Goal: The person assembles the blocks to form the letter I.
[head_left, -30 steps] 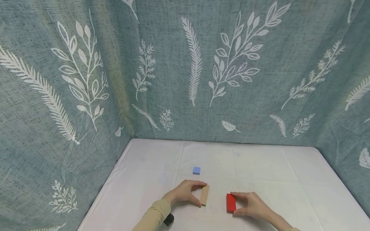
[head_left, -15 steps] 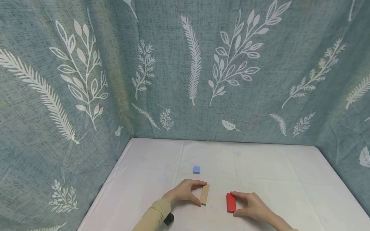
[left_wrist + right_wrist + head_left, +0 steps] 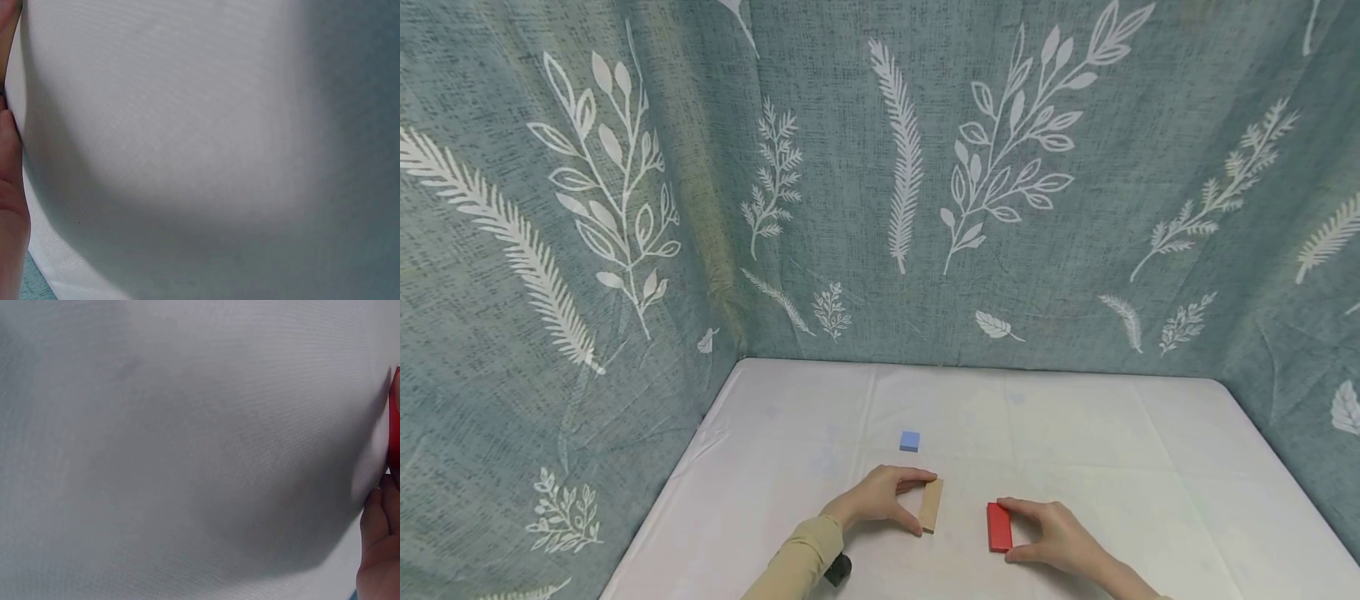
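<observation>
On the white table, a tan wooden block (image 3: 931,506) lies lengthwise, and my left hand (image 3: 878,495) holds it by its two ends between thumb and fingertips. To its right, a red block (image 3: 999,527) is pinched the same way by my right hand (image 3: 1062,537), from the right side. A gap separates the two blocks. The left wrist view catches only a strip of my left hand (image 3: 11,206) at its left edge. At the right edge of the right wrist view, part of the red block (image 3: 394,431) shows above my fingers.
A small blue block (image 3: 910,442) sits farther back, beyond the tan one. Beside my left sleeve (image 3: 808,550) a black object (image 3: 838,570) is partly hidden. A green leaf-patterned curtain (image 3: 850,208) hangs around the table (image 3: 1075,433).
</observation>
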### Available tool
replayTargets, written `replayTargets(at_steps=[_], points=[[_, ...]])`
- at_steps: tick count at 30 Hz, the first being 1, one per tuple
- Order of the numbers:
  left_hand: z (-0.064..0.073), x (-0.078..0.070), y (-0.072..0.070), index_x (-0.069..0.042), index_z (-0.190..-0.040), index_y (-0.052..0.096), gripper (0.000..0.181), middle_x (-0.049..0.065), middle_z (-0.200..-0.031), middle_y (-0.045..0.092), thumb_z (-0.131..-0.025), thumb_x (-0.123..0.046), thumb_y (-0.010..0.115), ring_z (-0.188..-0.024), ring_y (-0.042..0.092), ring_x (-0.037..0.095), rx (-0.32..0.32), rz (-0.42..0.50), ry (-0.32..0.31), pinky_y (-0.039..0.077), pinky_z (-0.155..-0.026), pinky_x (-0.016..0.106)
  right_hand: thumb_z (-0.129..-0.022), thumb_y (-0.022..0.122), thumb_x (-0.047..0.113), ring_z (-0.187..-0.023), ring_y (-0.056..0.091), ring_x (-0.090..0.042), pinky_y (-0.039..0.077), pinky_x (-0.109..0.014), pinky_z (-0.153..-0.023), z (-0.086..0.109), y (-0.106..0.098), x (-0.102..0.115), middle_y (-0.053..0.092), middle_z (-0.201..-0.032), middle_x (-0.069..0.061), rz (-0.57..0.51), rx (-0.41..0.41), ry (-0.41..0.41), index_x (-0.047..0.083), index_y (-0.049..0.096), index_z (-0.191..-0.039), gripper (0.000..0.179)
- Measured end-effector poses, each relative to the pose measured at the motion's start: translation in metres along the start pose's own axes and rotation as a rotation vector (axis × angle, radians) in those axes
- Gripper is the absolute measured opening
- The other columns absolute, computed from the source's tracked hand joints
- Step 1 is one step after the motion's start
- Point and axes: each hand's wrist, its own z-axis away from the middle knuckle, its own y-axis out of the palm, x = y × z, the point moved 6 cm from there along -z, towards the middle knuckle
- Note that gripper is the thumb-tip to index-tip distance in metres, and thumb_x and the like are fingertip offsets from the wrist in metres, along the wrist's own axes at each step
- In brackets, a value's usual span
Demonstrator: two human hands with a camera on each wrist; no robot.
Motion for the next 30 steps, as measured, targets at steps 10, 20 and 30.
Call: replayTargets(at_steps=[10, 20, 30], points=[[0.0, -0.0004, -0.0001, -0.012, -0.132, 0.056, 0.073, 0.003, -0.138, 0.055, -0.066, -0.015, 0.086, -0.132, 0.047, 0.017, -0.004, -0.004, -0.001, 0.039, -0.107, 0.013, -0.069, 0.08, 0.046, -0.112, 0.062, -0.014, 0.055, -0.029, -0.093, 0.0011, 0.0006, -0.0001, 0.068, -0.12, -0.003, 0.027, -0.019, -0.019, 0.009, 0.062, -0.125, 0.07], [0.0005, -0.0009, -0.0001, -0.013, -0.132, 0.056, 0.073, 0.003, -0.138, 0.055, -0.066, -0.016, 0.086, -0.132, 0.048, 0.017, -0.004, -0.007, 0.004, 0.04, -0.107, 0.013, -0.07, 0.079, 0.047, -0.113, 0.062, -0.016, 0.055, -0.031, -0.093, 0.0029, -0.0005, 0.0018, 0.068, -0.12, -0.004, 0.027, -0.041, -0.048, 0.008, 0.062, -0.125, 0.07], [0.0001, 0.0001, 0.0002, -0.011, -0.132, 0.056, 0.073, 0.005, -0.138, 0.055, -0.066, -0.015, 0.086, -0.131, 0.048, 0.018, -0.005, -0.002, 0.025, 0.04, -0.107, 0.015, -0.07, 0.079, 0.047, -0.114, 0.062, -0.016, 0.054, -0.029, -0.094, 0.003, -0.0006, 0.0025, 0.067, -0.121, -0.003, 0.012, -0.026, -0.038, 0.008, 0.061, -0.126, 0.07]])
